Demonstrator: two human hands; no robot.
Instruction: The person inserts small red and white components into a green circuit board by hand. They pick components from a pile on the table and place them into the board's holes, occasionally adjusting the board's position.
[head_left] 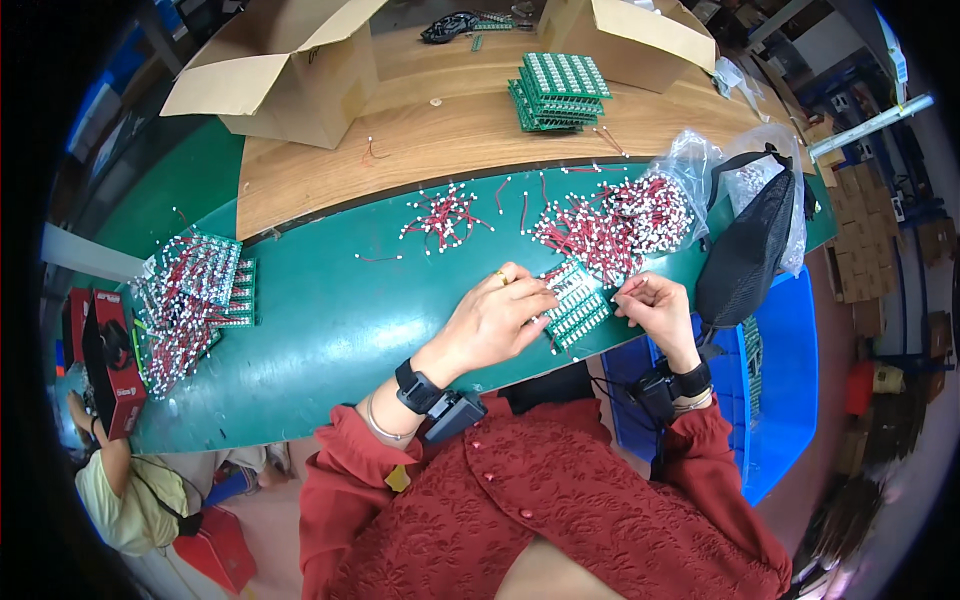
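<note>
— Where is the circuit board (577, 303)?
— Between our hands on the green desk (330, 320). Our left hand (495, 320) presses curled fingers on it.
— And our right hand (655, 310)?
— Pinching a red wire (628, 289) just beside the board; the wire pile (610, 225) lies beyond.
</note>
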